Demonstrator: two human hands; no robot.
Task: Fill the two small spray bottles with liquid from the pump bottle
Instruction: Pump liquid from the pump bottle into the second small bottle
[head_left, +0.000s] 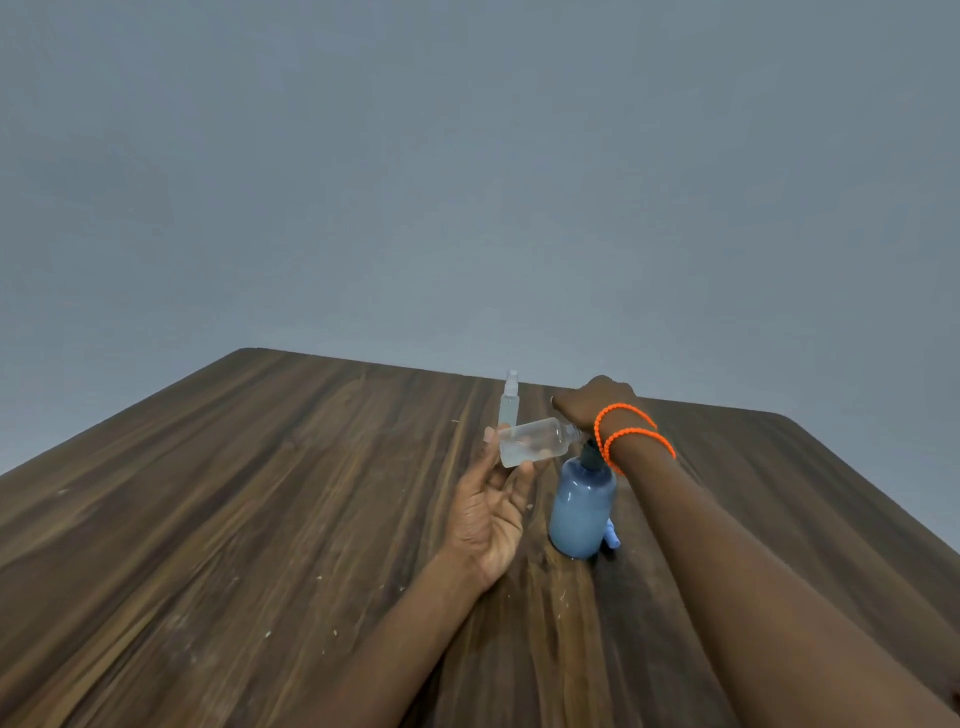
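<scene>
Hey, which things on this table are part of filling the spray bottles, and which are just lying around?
Part of the job:
blue pump bottle
clear bottle tilted in the left hand
capped spray bottle standing behind
right hand on the pump

Just lying about:
small blue piece beside the pump bottle
orange bead bracelets

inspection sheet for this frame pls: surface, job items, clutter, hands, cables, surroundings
Surface: dark wooden table, scattered pale specks.
Job's things: blue pump bottle upright; clear small bottle tilted on its side, uncapped neck toward the pump; second small spray bottle upright behind, cap on.
Clutter: small blue piece on the table beside the pump bottle's base; what it is cannot be told.
Hands: left hand holds the clear bottle in its fingertips; right hand rests over the pump head, grip hidden; orange bead bracelets on that wrist.
Cables: nothing seen.
Surroundings: plain grey-blue wall.
</scene>
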